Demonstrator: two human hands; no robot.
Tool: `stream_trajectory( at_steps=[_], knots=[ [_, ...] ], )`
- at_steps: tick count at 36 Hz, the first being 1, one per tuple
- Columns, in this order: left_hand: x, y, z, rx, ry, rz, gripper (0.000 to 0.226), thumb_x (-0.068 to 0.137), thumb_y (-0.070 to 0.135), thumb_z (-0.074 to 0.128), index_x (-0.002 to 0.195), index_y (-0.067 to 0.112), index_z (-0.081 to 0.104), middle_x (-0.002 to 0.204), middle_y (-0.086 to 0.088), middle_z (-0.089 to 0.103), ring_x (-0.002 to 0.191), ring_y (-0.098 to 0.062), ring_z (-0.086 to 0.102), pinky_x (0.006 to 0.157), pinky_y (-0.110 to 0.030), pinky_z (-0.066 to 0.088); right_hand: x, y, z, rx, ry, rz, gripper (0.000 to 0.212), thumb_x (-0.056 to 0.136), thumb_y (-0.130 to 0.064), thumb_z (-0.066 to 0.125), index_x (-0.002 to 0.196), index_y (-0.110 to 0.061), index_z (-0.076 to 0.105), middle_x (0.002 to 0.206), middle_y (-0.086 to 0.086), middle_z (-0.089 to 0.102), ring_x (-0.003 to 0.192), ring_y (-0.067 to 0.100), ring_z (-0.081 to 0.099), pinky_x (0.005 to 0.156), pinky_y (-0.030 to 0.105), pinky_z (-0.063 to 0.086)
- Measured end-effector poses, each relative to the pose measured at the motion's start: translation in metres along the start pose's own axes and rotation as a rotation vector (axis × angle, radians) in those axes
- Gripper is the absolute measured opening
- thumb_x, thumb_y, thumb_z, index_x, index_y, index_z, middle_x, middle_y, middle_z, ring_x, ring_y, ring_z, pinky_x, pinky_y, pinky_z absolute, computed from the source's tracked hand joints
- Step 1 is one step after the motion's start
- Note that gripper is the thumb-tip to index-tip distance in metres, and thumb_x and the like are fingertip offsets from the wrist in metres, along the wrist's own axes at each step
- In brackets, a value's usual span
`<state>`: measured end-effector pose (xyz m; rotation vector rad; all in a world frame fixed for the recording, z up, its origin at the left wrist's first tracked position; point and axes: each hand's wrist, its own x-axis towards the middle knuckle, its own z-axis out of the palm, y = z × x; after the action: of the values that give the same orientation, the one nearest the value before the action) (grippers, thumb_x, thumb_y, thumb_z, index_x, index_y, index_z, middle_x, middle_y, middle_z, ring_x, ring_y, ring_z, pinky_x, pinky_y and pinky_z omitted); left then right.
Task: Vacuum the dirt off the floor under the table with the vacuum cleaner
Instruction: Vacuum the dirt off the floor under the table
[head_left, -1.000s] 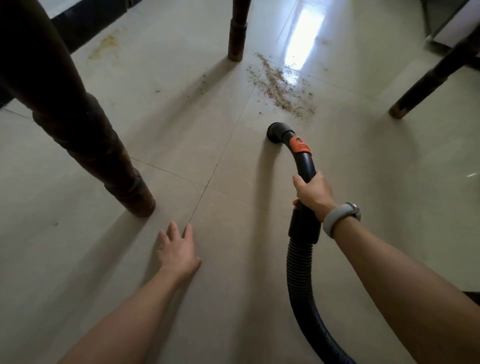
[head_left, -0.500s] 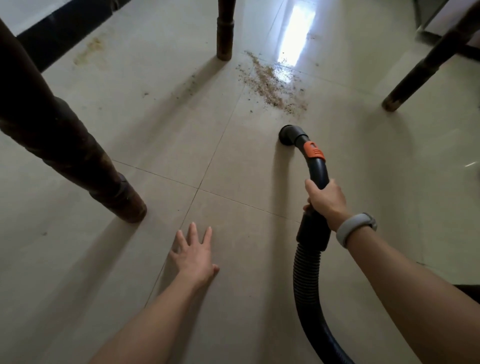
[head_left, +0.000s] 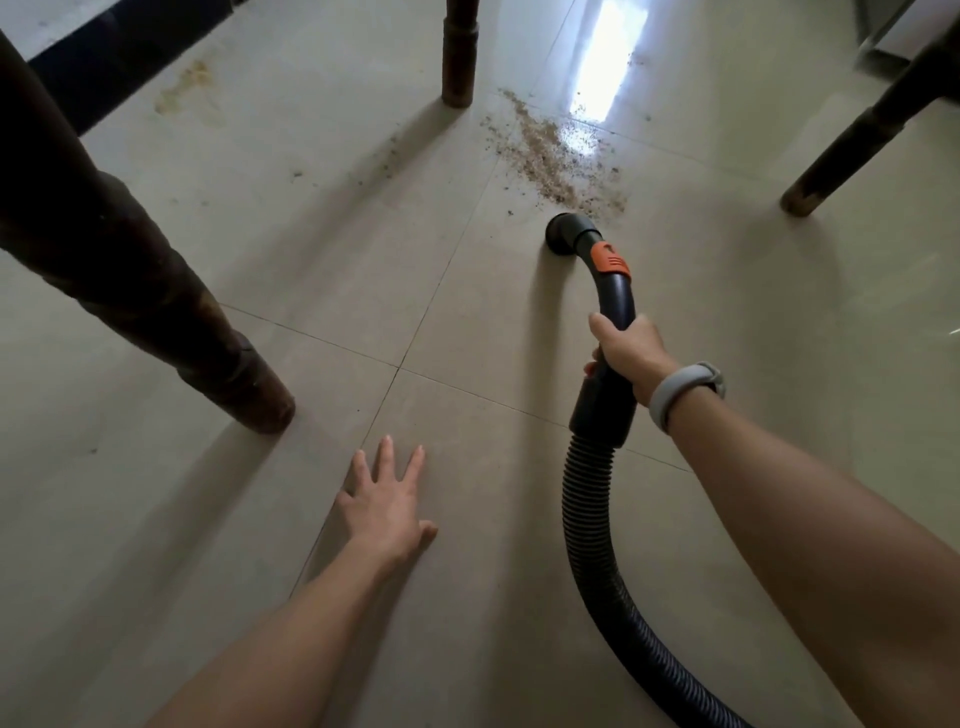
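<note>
Floor (head_left: 519, 597): pale glossy tile with dark grout lines, strong glare strip at the far side. Three dark wooden table legs in view: near left (head_left: 156, 312), far centre (head_left: 460, 52), far right (head_left: 857, 135). I was low, under the surface, looking forward and down.

Vacuum hose (head_left: 587, 545): black, ribbed, curving in from lower right to the rigid curved handle (head_left: 615, 306), which carries an orange collar (head_left: 609, 258). Nozzle (head_left: 563, 234) sat on or just above the tile; contact could not be confirmed.

Dirt: main band of brown crumbs (head_left: 545, 156) ran diagonally from near the far centre leg to just beyond the nozzle. Nearest grains lay just beside the nozzle mouth. Loose specks (head_left: 387, 156) trailed left. A yellowish stain (head_left: 182, 93) sat far left, near the dark skirting.

Hands: right hand (head_left: 626, 353) wrapped round the handle, pale band on that wrist. Left hand (head_left: 387, 506) flat on the tile, fingers spread, holding nothing, bracing me.

Judgement: step in hand was the first pass into the pile; nearly all dirt remained.

Method notes:
- Push the nozzle slowly along the band's length, mouth low and flat, so crumbs are drawn in rather than scattered.
- Keep weight on the left hand; steer from the right wrist.
- Watch the far centre leg at the end of the stroke.
- Sweep the left specks afterwards.
- The stain may not lift by suction.
</note>
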<state>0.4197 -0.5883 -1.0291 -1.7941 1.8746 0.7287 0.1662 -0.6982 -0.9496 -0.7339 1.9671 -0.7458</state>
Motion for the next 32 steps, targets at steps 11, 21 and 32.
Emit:
stream_trajectory(
  at_steps=[11, 21, 32],
  knots=[
    [-0.005, -0.019, 0.007, 0.004, 0.081, 0.099, 0.078, 0.093, 0.053, 0.048, 0.153, 0.03, 0.004, 0.161, -0.002, -0.009, 0.148, -0.028, -0.005, 0.114, -0.049, 0.02, -0.087, 0.051, 0.014, -0.184, -0.044, -0.092, 0.029, 0.092, -0.029, 0.058, 0.108, -0.008, 0.044, 0.079, 0.012, 0.06, 0.044, 0.017, 0.06, 0.041, 0.023, 0.044],
    [-0.043, -0.054, 0.044, -0.005, 0.173, 0.223, 0.059, 0.094, 0.036, 0.052, 0.148, 0.021, 0.033, 0.158, -0.01, 0.018, 0.147, -0.028, 0.015, 0.113, -0.048, 0.023, -0.157, 0.089, 0.033, -0.291, -0.28, -0.066, 0.027, 0.086, -0.02, 0.063, 0.104, -0.014, 0.044, 0.085, 0.01, 0.061, 0.051, 0.02, 0.063, 0.046, 0.027, 0.049],
    [-0.048, -0.076, 0.056, -0.128, 0.313, 0.229, 0.044, 0.069, 0.012, 0.077, 0.112, 0.008, 0.068, 0.122, -0.019, 0.063, 0.112, -0.036, 0.061, 0.087, -0.05, 0.05, -0.145, 0.072, 0.073, -0.378, -0.268, -0.2, 0.03, 0.083, -0.013, 0.058, 0.108, -0.017, 0.042, 0.078, 0.011, 0.058, 0.042, 0.022, 0.055, 0.036, 0.025, 0.043]
  ],
)
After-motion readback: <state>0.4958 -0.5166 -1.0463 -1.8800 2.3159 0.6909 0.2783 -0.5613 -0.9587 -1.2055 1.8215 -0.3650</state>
